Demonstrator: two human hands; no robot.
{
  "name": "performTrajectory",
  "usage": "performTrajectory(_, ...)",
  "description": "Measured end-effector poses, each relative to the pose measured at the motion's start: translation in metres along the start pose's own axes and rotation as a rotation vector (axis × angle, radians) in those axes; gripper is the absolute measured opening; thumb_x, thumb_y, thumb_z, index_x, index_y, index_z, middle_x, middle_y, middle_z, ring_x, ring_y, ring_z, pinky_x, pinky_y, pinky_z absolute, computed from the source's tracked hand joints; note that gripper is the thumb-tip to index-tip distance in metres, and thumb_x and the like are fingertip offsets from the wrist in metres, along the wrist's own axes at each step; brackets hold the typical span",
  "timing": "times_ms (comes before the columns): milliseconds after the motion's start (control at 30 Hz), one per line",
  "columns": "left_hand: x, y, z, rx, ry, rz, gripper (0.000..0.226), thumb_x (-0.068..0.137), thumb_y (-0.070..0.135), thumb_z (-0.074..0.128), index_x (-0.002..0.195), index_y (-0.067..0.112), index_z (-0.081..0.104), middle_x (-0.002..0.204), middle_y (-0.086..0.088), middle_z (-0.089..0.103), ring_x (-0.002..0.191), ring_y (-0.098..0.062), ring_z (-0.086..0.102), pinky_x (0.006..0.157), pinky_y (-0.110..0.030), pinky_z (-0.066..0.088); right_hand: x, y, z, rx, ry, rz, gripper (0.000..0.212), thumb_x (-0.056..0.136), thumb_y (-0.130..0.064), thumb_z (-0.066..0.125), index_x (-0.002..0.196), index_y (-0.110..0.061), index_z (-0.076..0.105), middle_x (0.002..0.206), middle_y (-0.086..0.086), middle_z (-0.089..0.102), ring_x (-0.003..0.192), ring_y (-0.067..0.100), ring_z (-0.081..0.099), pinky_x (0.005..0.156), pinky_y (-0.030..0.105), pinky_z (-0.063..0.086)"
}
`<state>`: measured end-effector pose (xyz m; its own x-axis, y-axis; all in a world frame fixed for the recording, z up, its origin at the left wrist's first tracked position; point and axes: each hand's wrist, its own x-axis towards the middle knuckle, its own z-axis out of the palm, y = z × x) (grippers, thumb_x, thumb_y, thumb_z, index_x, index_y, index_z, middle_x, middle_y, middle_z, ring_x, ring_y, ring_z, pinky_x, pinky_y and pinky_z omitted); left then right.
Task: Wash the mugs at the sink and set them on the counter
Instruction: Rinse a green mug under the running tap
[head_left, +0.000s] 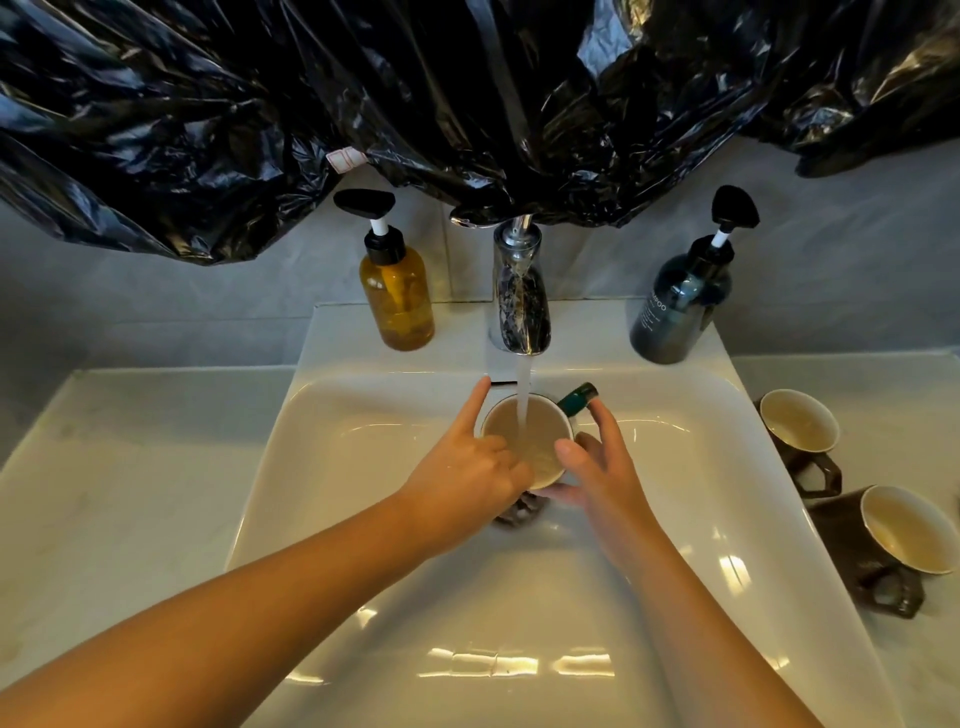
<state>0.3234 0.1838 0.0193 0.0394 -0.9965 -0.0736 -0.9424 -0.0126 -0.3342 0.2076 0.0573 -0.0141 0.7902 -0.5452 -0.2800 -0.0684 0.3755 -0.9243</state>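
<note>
A mug with a cream inside and a teal handle is held over the white sink, right under the running tap. Water pours into it. My left hand grips its left rim, with the index finger stretched along the side and other fingers curled inside. My right hand holds the right side, thumb at the rim and fingers reaching toward the handle. Two brown mugs with cream insides lie tilted on the right counter.
An amber pump bottle stands back left of the tap and a dark pump bottle back right. Black plastic sheeting hangs over the wall above. White counter stretches left of the basin.
</note>
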Motion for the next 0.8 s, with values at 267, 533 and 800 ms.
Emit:
performTrajectory(267, 0.003, -0.011, -0.004, 0.078, -0.087, 0.091, 0.017, 0.081, 0.019, 0.072, 0.095, 0.028, 0.075, 0.083, 0.004, 0.074, 0.094, -0.019, 0.069, 0.116, -0.061, -0.003, 0.000, 0.004, 0.000, -0.046, -0.012, 0.003, 0.076, 0.081, -0.026, 0.072, 0.142, -0.043, 0.030, 0.134, 0.007, 0.055, 0.113, 0.026, 0.064, 0.088, 0.049, 0.056)
performTrajectory(533, 0.008, -0.004, 0.001, 0.072, -0.057, 0.032, 0.020, 0.081, 0.018, 0.069, 0.101, 0.022, 0.073, 0.094, 0.000, 0.074, 0.107, -0.024, 0.063, 0.110, -0.067, -0.011, 0.001, 0.003, -0.002, -0.024, 0.020, 0.007, 0.058, 0.086, -0.014, 0.068, 0.135, -0.034, 0.042, 0.123, 0.014, 0.060, 0.104, 0.029, 0.068, 0.079, 0.042, 0.060)
performTrajectory(800, 0.024, -0.005, 0.011, 0.121, -0.158, 0.079, 0.028, 0.086, 0.016, 0.065, 0.114, 0.016, 0.069, 0.104, -0.008, 0.073, 0.120, -0.034, 0.056, 0.112, -0.066, -0.008, 0.003, 0.002, -0.004, -0.078, 0.031, 0.016, 0.052, 0.086, -0.019, 0.070, 0.126, -0.040, 0.044, 0.125, 0.005, 0.058, 0.107, 0.022, 0.065, 0.084, 0.037, 0.059)
